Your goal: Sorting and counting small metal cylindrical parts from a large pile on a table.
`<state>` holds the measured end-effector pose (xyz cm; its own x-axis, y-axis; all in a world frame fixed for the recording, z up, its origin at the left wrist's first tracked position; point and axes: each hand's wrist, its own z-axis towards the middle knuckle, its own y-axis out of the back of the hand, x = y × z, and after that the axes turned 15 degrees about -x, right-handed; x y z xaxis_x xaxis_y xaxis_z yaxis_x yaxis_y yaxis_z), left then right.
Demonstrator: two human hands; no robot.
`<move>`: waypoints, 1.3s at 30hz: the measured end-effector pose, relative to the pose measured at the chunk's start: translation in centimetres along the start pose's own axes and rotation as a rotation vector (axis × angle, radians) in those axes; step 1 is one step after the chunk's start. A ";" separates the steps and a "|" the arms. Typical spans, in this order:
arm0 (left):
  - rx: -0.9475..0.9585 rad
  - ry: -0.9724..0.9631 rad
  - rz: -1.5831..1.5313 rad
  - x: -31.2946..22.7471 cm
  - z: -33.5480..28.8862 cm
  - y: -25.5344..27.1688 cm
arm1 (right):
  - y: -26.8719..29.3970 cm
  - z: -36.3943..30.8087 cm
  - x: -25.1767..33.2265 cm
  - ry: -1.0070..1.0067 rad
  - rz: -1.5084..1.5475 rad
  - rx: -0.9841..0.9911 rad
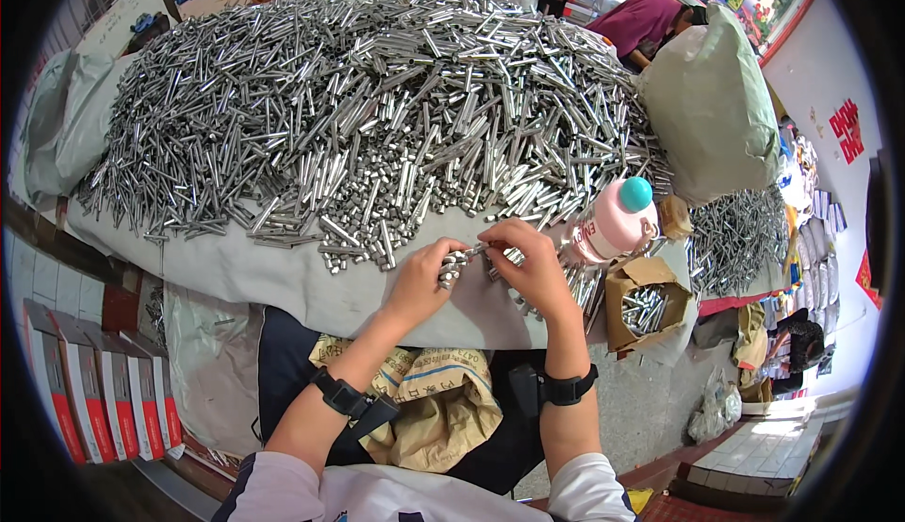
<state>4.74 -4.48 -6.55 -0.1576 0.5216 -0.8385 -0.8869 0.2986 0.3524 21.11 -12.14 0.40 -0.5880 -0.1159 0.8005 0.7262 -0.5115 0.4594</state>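
Over the near edge of the grey cloth [283,277], my two hands meet almost fingertip to fingertip. My left hand [424,275] is closed around several short silver metal cylinders [450,272], which show between its fingers. My right hand [530,265] pinches a small metal tube [478,248] against the pieces in the left; fingers hide part of it. More metal pieces show under the right palm, and whether they are held or lying on the cloth I cannot tell. Just beyond rises a large heap of slim metal tubes [377,98], with short cylinders at its near edge [377,192].
A pink bottle with a teal cap [613,220] stands right of my right hand, beside an open cardboard box [646,281] of metal pieces. A stuffed pale sack [712,107] leans at the right. A brown paper sack [434,409] lies across my lap. Several people work beyond the heap.
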 end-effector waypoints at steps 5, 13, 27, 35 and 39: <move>0.022 0.020 0.010 -0.3 0.1 0.1 | 0.3 0.0 0.2 -0.014 -0.013 -0.005; -0.011 -0.044 0.025 -0.1 0.1 0.0 | 0.2 -0.1 -0.9 -0.031 0.070 -0.004; 0.001 -0.037 0.049 -0.4 0.1 0.1 | 0.2 0.0 -0.5 -0.012 0.044 -0.023; 0.019 -0.032 0.074 -0.2 0.0 0.3 | 0.4 0.1 0.3 -0.075 -0.074 -0.010; 0.038 -0.029 0.081 0.0 0.0 0.2 | 0.7 0.0 -0.3 -0.053 -0.058 0.024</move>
<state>4.58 -4.40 -6.48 -0.2152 0.5680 -0.7944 -0.8545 0.2842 0.4347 21.78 -12.50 0.51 -0.6103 -0.0411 0.7911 0.7002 -0.4951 0.5145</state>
